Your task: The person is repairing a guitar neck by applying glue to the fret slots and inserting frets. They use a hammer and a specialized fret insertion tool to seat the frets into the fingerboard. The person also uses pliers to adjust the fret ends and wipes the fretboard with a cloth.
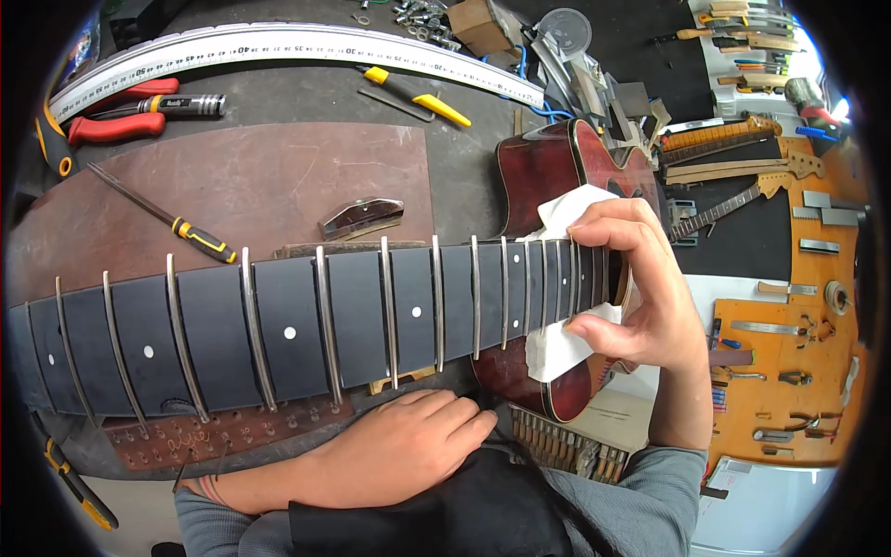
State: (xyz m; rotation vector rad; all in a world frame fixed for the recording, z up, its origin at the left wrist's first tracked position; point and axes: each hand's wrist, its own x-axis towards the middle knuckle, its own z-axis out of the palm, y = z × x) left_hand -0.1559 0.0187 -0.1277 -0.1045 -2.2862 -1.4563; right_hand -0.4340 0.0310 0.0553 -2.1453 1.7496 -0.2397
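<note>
A guitar with a dark red body (548, 172) lies across the bench, its dark fretboard (357, 311) stretching to the left. Raised metal frets and white dot inlays run along the board. At the body end, my right hand (640, 288) straddles the fretboard, thumb on the near edge and fingers on the far edge. It pinches a folded white wipe (555, 351), cloth or paper, which comes out on both sides. Below the neck rests my left hand (418, 446), fingers loosely laid together and nothing visible in it; its palm is hidden.
Behind the neck lie a screwdriver (200, 237), a small dark glossy block (362, 219), a yellow-handled knife (418, 96), red-handled pliers (116, 127) and a long ruler (278, 42). A drilled brown holder (223, 429) sits under the neck. Guitar necks (724, 139) and tools hang at right.
</note>
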